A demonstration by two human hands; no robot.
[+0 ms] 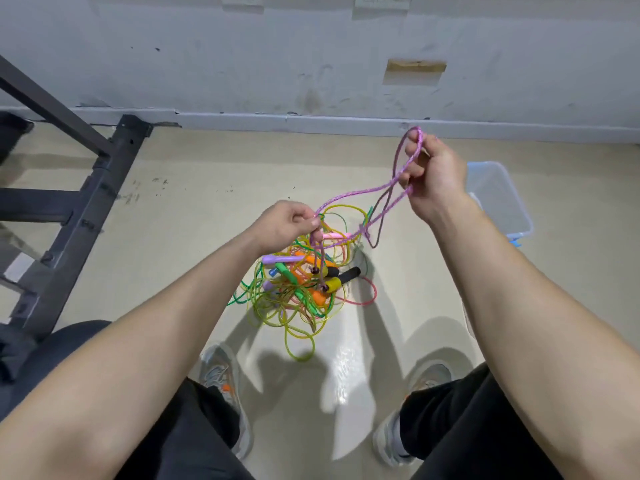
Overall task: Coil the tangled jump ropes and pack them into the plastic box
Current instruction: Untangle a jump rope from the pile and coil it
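Observation:
A pink braided jump rope (356,194) stretches between both hands above the floor. My right hand (433,174) is raised at the right and grips several loops of it. My left hand (287,223) pinches the same rope lower down, and two rope ends with dark beads hang from it. Below lies a tangled pile of jump ropes (298,289) in yellow, green and pink, with orange, purple, green and yellow-black handles. A clear plastic box (502,199) stands open on the floor at the right, partly hidden behind my right forearm.
A dark metal frame (86,188) stands at the left against the wall. The white wall and its baseboard (311,121) run along the far side. My two shoes (221,375) and dark trouser legs are at the bottom, on the beige floor.

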